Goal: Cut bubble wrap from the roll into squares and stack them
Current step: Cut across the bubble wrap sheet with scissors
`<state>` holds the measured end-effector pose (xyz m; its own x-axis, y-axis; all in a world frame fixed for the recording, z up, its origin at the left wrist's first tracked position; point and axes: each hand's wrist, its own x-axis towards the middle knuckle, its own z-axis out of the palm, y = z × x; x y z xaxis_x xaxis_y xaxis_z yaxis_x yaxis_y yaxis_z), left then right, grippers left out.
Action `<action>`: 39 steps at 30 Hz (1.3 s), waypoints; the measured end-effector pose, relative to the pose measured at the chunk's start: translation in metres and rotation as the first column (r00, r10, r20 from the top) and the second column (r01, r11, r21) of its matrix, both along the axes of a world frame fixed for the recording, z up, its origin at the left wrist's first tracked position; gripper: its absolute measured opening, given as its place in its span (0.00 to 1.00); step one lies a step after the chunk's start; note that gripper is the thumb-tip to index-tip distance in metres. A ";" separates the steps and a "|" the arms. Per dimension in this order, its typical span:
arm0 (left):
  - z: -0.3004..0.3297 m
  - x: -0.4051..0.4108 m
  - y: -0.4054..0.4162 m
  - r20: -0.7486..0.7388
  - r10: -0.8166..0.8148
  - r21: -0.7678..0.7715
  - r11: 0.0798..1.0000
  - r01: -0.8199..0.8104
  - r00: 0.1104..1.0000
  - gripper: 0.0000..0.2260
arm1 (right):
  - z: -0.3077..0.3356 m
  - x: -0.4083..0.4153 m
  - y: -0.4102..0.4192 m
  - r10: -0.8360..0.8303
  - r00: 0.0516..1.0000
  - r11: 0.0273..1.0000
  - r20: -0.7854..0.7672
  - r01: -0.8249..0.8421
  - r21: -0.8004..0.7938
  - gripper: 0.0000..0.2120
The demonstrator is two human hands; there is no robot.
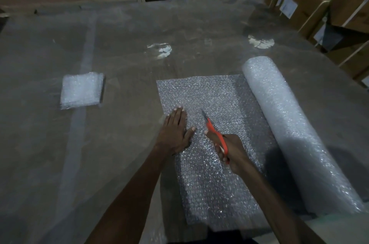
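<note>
Bubbly sheet (pixel 209 100) under flat left hand (pixel 175 132); right hand (pixel 231 152) grips orange scissors (pixel 216 136).

Two bare forearms reach in from the bottom edge, with no sleeve showing on either as far as the picture's lower border. The left hand (pixel 174 132) wears no glove, ring or band, and its short pale fingernails catch the light. The right hand (pixel 229 152) is likewise ungloved, its wrist bare of watch or strap. Dim light hides finer detail
</note>
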<state>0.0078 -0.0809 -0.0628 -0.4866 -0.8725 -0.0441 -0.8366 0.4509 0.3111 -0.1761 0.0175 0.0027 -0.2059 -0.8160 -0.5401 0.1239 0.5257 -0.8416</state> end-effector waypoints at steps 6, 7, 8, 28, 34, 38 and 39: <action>0.000 0.000 0.001 0.000 0.003 -0.001 1.000 -0.003 1.000 0.40 | -0.005 -0.001 -0.006 0.002 1.000 1.000 -0.001 -0.002 -0.022 0.19; 0.001 0.000 0.001 0.001 0.004 0.000 1.000 -0.004 1.000 0.40 | -0.006 -0.001 -0.006 0.000 1.000 1.000 0.004 0.000 -0.025 0.18; 0.002 0.000 0.002 0.001 0.012 0.000 1.000 -0.012 1.000 0.39 | -0.007 -0.002 -0.006 -0.002 1.000 1.000 0.009 0.003 -0.027 0.18; -0.002 -0.001 -0.056 0.037 0.107 0.006 0.994 -0.107 0.994 0.35 | -0.008 -0.004 -0.023 0.011 1.000 1.000 0.023 -0.011 0.007 0.18; -0.002 0.001 -0.055 0.058 0.103 -0.032 0.994 -0.101 0.993 0.35 | -0.007 -0.001 -0.031 0.001 1.000 1.000 0.012 -0.001 0.005 0.17; 0.000 0.001 -0.054 0.059 0.104 -0.022 0.994 -0.103 0.993 0.36 | -0.007 0.000 -0.035 -0.004 1.000 1.000 -0.003 0.004 0.000 0.17; 0.001 0.001 -0.054 0.060 0.104 -0.021 0.995 -0.103 0.993 0.35 | -0.007 0.000 -0.035 -0.003 1.000 1.000 -0.001 0.003 0.000 0.17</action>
